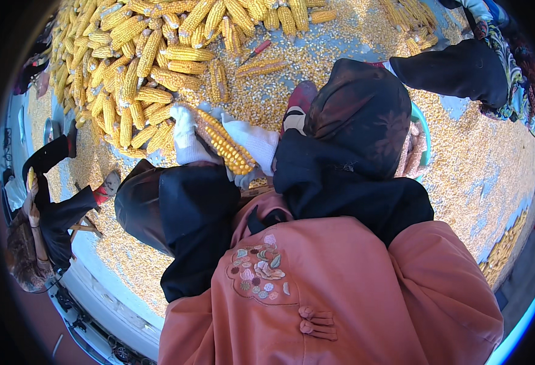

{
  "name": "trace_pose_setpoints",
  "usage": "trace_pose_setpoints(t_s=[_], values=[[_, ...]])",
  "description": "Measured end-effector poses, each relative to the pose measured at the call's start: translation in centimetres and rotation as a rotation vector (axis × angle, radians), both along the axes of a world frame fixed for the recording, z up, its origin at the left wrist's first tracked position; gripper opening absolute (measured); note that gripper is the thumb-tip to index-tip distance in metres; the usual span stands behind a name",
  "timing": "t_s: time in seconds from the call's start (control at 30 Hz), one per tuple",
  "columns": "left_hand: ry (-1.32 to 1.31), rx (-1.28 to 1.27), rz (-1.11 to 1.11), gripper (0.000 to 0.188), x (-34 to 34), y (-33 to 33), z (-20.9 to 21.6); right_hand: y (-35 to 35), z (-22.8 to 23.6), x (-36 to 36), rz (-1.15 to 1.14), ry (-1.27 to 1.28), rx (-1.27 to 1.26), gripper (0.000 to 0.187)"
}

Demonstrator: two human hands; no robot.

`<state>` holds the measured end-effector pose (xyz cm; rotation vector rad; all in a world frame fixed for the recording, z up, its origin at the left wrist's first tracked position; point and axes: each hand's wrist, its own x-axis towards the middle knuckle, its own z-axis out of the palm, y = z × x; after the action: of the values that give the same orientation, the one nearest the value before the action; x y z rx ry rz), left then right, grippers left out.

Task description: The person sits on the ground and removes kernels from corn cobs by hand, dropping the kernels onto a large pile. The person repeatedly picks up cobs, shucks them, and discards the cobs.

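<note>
A yellow corn cob [230, 149] is held aslant between my knees, rows of kernels showing on its upper side. My left hand [185, 132], in a white knit glove, is closed at the cob's far left side; its fingertips are partly hidden. From the right, my right hand [248, 139], gloved the same way, wraps round the cob, and grey glove fabric shows beneath its near end. Just beyond both hands lies a large heap of unshelled corn cobs [149, 55]. Loose kernels [252, 97] cover the ground around them.
A red-handled tool [258, 50] lies among the kernels beyond my hands. Beside my right knee stands a teal basin [424, 140] with stripped cobs. One person [36, 213] sits at left holding a cob; another person's leg [456, 70] reaches in at upper right.
</note>
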<state>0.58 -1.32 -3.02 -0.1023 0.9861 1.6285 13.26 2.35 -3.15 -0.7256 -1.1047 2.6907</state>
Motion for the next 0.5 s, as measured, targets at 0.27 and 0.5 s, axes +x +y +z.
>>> trace_pose_setpoints(t_s=[0.27,0.5], values=[[0.397,-0.135,-0.028,0.033,0.9,1.0,0.3,-0.1,-3.0,-1.2,0.126,-0.408,1.459,0.03],[0.163,-0.101,0.079,0.032,0.5,0.3,-1.2,-0.2,-1.3,-0.5,-0.159,-0.348,1.536,0.036]])
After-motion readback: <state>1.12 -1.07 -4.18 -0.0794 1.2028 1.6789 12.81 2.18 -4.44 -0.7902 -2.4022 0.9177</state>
